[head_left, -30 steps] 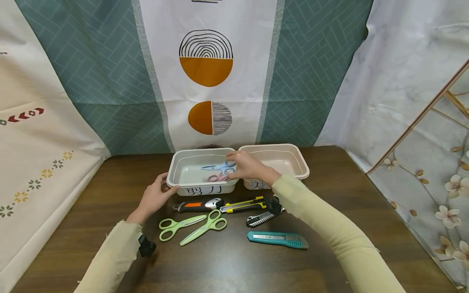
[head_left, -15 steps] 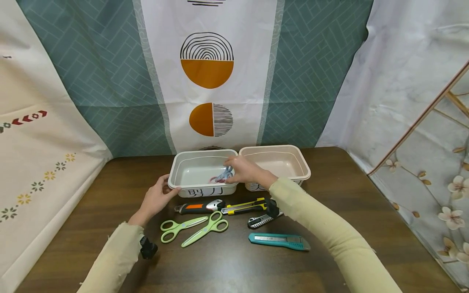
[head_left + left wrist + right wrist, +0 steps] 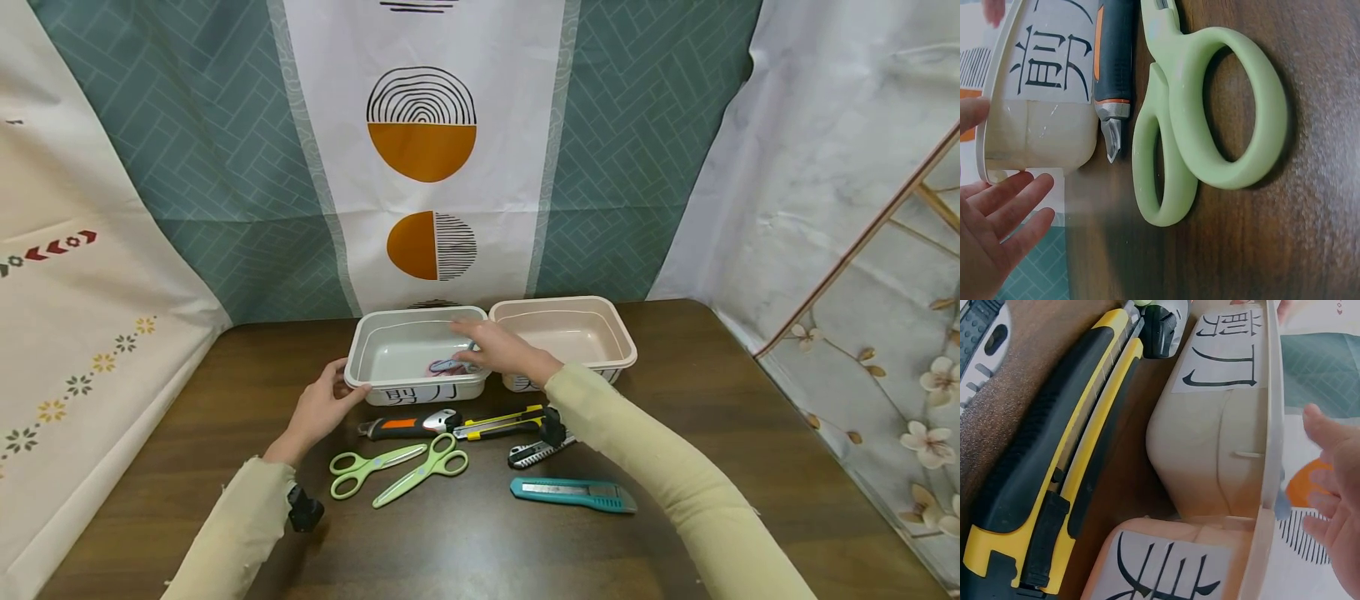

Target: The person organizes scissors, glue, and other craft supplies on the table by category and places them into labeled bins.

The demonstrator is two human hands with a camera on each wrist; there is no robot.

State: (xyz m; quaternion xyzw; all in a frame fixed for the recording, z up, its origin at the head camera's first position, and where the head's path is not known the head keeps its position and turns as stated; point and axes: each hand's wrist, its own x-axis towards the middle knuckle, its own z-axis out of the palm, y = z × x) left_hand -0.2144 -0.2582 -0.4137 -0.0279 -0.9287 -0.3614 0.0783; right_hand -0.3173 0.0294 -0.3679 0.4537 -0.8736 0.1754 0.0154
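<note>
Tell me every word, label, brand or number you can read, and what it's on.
"剪刀": white label on the left bin.
"美", probably: paper tag on the right bin; the rest is hidden or cut off.
Cutters and scissors: nothing readable; any marks are too small or blurred.

Dark wood grain across the tabletop [image 3: 420,542], glossy toward the near edge. By the far edge, smooth, faintly shiny plastic on the white tub [image 3: 405,323] and the beige tub [image 3: 555,316] — matt paper for the white one's label [image 3: 1050,53]. Plastic handles on the blue scissors [image 3: 447,366] inside, finish too small to tell. Between far and near edges, smooth satin plastic on the green scissors [image 3: 1180,72]; finely ribbed, matt black grip on the yellow cutter [image 3: 1054,444] — dull metal strip along its middle. Soft matt cloth for the sleeves [image 3: 645,450].
</note>
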